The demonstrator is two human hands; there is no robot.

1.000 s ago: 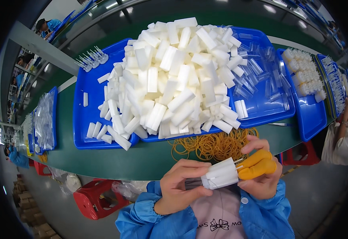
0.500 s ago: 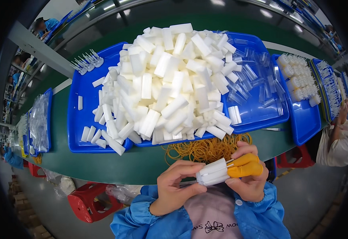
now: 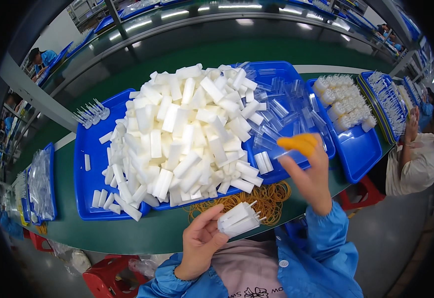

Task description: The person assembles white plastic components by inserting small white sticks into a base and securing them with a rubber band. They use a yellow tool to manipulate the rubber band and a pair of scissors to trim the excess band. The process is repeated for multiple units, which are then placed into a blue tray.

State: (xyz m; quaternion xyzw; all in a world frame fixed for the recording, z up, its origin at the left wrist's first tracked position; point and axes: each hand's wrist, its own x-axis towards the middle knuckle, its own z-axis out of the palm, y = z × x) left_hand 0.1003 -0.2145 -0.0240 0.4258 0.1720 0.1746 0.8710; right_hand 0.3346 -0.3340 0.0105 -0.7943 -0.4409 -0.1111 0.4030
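My left hand (image 3: 201, 242) grips a bundle of white foam tubes (image 3: 237, 219) by its left end. Thin white prongs stick out of the bundle's right end. Over the near part of a blue tray (image 3: 276, 175) of clear plastic tubes (image 3: 287, 110), my right hand (image 3: 310, 171) is raised, with orange finger cots on its fingers. Its thumb and covered fingers are apart, and nothing shows between them. A big heap of white foam tubes (image 3: 177, 134) fills the trays left of that hand. Orange-brown rubber bands (image 3: 271, 198) lie loose between the bundle and the trays.
Prong-bearing white parts (image 3: 93, 113) stand in the left tray's far corner. On the right, a blue tray (image 3: 361, 154) holds several finished-looking white bundles (image 3: 346, 102). A person in a pale top (image 3: 415, 161) sits beyond. Red stools (image 3: 110, 278) stand below the table edge.
My right hand has let go of the bundle and moved up and right over the clear tubes. The left hand keeps the bundle, now slightly lower left. The whole view has shifted.
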